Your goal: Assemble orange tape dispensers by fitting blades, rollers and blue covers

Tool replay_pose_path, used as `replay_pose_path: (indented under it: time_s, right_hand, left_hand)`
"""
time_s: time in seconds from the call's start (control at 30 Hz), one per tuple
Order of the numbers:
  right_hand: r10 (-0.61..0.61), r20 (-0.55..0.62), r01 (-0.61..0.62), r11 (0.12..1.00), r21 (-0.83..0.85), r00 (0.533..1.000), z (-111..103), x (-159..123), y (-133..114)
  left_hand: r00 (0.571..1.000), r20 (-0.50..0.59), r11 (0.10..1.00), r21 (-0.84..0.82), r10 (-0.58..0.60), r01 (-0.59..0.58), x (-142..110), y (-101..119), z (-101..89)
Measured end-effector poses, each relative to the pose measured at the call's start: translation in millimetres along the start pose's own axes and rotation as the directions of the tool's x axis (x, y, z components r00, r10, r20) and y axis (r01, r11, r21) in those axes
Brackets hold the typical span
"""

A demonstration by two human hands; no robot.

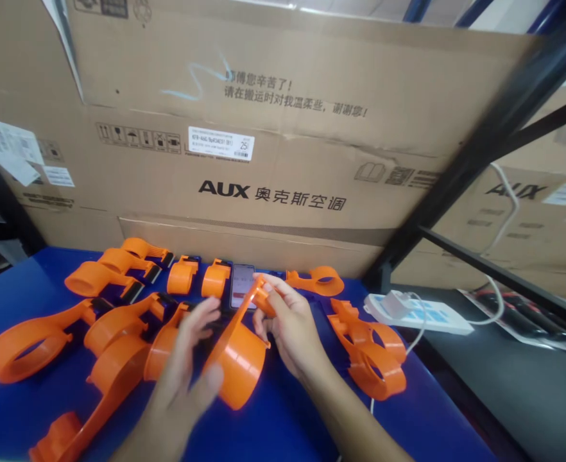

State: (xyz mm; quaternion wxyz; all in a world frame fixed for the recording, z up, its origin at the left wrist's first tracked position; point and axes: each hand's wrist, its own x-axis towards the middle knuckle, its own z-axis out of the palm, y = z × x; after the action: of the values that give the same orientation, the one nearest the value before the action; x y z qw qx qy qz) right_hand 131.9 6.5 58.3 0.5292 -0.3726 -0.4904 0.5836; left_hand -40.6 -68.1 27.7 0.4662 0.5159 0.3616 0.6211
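Note:
I hold an orange plastic tape-dispenser body (239,359) above the blue table (292,417), tilted with its round drum toward me. My right hand (287,324) pinches its narrow handle end near the top. My left hand (187,369) cups the drum's left side, fingers curled against it and slightly blurred. Several more orange dispenser bodies (114,359) lie to the left, some with black parts fitted. Two or three stacked orange ones (372,356) lie to the right.
A phone (242,285) lies flat behind the hands. A white power strip (418,312) with a plugged adapter and cable sits at the right table edge. Large AUX cardboard boxes (264,128) wall the back. A dark metal rack post (475,160) slants at right.

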Motion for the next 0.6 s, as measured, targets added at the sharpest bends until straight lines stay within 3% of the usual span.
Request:
replay_pose_path:
  time_s: [0.03, 0.1, 0.17, 0.3, 0.4, 0.47, 0.6]
  right_hand:
    - [-0.022, 0.014, 0.023, 0.998, -0.056, 1.0, -0.7, 2.2, -2.0]
    - [-0.09, 0.026, 0.093, 0.981, -0.168, 0.996, -0.2, 7.5, -4.8]
    - [-0.154, -0.011, 0.147, 0.963, -0.224, 0.988, 0.8, 12.5, -3.1]
    - [-0.182, -0.159, 0.158, 0.976, -0.152, 0.97, -2.8, 15.0, 18.7]
    - [-0.165, -0.177, 0.141, 0.98, -0.143, 0.97, -8.5, 6.5, 40.8]
    - [-0.133, -0.107, 0.109, 0.973, -0.206, 0.985, -10.9, -2.8, 50.3]
    - [-0.05, 0.171, 0.119, 0.9, -0.42, 0.984, -11.3, -20.2, 52.7]
  left_hand:
    - [0.99, 0.053, 0.986, -0.091, -0.131, 0.136, 8.2, -1.0, 4.2]
    - [0.907, 0.198, 0.889, -0.206, -0.372, 0.409, 23.9, -5.6, 14.5]
    - [0.847, 0.227, 0.808, -0.263, -0.48, 0.528, 36.2, -13.7, 24.0]
    - [0.887, 0.101, 0.833, -0.309, -0.451, 0.459, 49.5, -32.2, 29.0]
    - [0.931, 0.058, 0.877, -0.32, -0.359, 0.358, 53.4, -38.8, 23.3]
    - [0.949, 0.072, 0.885, -0.344, -0.308, 0.314, 54.7, -39.4, 18.7]
    - [0.945, 0.066, 0.876, -0.359, -0.32, 0.322, 54.8, -39.2, 8.7]
